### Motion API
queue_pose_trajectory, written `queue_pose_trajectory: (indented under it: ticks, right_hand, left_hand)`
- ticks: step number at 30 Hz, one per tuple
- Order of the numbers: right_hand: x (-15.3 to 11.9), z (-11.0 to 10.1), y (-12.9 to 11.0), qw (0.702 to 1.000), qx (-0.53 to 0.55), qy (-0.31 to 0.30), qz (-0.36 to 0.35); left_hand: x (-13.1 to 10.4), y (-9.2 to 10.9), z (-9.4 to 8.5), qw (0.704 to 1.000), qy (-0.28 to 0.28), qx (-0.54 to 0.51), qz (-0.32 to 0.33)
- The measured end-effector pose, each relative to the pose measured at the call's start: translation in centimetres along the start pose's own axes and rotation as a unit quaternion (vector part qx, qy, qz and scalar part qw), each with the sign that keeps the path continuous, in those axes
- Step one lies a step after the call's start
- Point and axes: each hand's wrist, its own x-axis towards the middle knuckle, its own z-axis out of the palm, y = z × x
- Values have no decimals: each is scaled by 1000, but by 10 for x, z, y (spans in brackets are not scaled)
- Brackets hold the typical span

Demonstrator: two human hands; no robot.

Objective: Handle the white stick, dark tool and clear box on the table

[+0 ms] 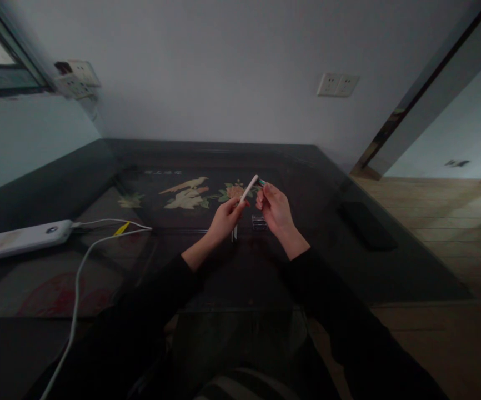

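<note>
My left hand [225,219] is closed around a slim white stick-like object [249,189], which slants up to the right. A thin white strip or cord hangs below that hand. Close to the upper end of the white object, my right hand [277,210] pinches a small dark and teal item [261,181], too small to name. Whether the two items touch cannot be made out. Beside my right hand, on the dark table [224,278], lies a small clear-and-dark block-like thing [259,223], partly hidden by the fingers.
A white power bank [28,239] with a white cable [77,283] and yellow tag [121,228] lies at the left. On the right rests a dark flat object [366,225]. The wall behind bears sockets [337,85].
</note>
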Motion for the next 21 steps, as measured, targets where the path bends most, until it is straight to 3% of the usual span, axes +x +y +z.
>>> queue_pose_trajectory:
  ticks: [12, 21]
  right_hand:
    - [1, -7, 5, 1000, -11, 8, 0]
    - [0, -5, 4, 999, -23, 22, 15]
  left_hand:
    - [-5, -1, 6, 998, -48, -5, 29]
    - [-5, -1, 7, 995, -83, -59, 6]
